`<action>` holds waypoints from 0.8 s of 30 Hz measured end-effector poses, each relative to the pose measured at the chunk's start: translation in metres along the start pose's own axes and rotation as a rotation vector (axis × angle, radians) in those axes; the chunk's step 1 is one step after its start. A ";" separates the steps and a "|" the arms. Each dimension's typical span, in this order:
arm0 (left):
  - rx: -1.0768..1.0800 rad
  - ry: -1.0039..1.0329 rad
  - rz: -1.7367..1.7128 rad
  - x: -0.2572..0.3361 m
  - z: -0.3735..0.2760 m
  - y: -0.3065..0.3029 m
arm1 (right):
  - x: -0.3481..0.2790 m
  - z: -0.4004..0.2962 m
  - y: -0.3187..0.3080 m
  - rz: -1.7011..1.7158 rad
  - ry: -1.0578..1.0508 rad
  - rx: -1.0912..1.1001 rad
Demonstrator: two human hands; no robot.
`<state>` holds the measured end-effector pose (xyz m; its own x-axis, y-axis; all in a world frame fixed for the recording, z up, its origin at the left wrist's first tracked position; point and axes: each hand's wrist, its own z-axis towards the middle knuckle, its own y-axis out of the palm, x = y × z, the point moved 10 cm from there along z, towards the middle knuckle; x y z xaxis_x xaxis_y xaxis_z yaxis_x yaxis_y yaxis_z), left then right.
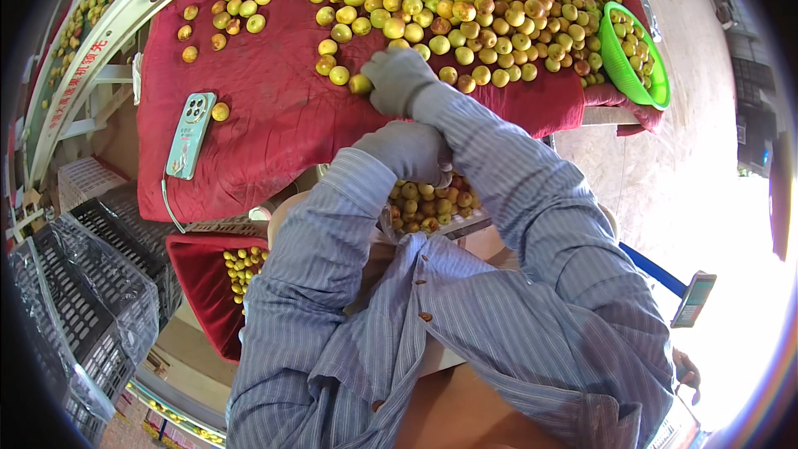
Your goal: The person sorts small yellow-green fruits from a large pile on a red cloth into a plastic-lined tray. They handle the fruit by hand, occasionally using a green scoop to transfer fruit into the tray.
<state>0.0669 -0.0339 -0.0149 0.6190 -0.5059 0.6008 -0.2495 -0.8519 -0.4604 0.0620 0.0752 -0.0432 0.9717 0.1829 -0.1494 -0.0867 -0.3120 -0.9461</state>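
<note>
Both my hands wear grey gloves and have striped shirt cuffs at the wrists. My right hand (399,80) reaches over the red cloth (268,118) at the near edge of a heap of green-brown jujubes (461,12). Its fingers touch a single jujube (360,83); whether they grip it is hidden. Just below the right wrist, my left hand (408,151) is curled, knuckles up. Its palm is out of sight, so I cannot see if anything is in it. Beneath it, a crate of jujubes (433,204) shows between my forearms.
A green plastic basket (664,90) of jujubes stands at the table's right edge. A light-green phone (190,137) with a strap lies on the cloth at left. Black plastic crates (93,299) and a red-lined container (202,299) stand below. Machine rail (118,31) borders the left side.
</note>
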 end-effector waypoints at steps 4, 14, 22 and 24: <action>0.114 0.051 -0.120 -0.012 -0.014 -0.038 | 0.022 -0.048 0.023 -0.002 -0.130 -0.110; 0.578 -0.227 -0.008 -0.062 -0.006 -0.070 | 0.121 -0.011 -0.039 0.075 0.402 0.303; 0.610 -0.196 -0.063 -0.068 0.015 -0.062 | 0.076 -0.076 -0.013 0.075 0.046 0.633; 0.657 -0.144 -0.039 -0.070 0.018 -0.060 | 0.061 -0.115 -0.015 0.011 -0.016 0.723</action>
<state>0.0524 0.0549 -0.0412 0.7225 -0.4145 0.5533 0.2522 -0.5872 -0.7691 0.1479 -0.0164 -0.0051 0.9671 0.1987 -0.1586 -0.2252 0.3797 -0.8973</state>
